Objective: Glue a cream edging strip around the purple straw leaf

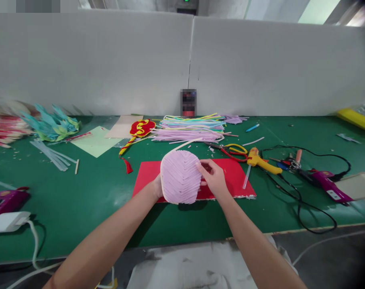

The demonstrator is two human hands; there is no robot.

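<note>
Clearly, the work centres on a pale lilac leaf-shaped panel [182, 176], which stands raised above a red board [235, 174] at the near middle of the green table [88, 224]. Folded strips cover its face in a chevron, a cream rim runs along its left side, and a thin pale strip [185, 144] reaches away from its top towards the far side. The left hand [158, 187] has hold of the left rim, most of its fingers hidden behind the panel, so I cannot tell how tightly they curl. The right hand [211, 175] closes its thumb and forefinger on the right edge.

Beyond the panel lies a pile of pastel strips [190, 132], mostly lilac. To its left is a red-and-yellow fan [142, 128] with a red tassel [127, 166]. At the far left, cloudy plastic [16, 106] lies against red-and-white sticks [7, 130]; whether it is a bag around them I cannot tell. Turquoise paper leaves [51, 124] sit just beside these.

Right of the panel, yellow-handled and red-handled tools [235, 153] lie near a yellow glue gun [262, 162]. A translucent stick [246, 176] meets the gun, though whether it sits inside is unclear. Farther right, a ring holds keys [289, 163] near a purple device [329, 186].
</note>
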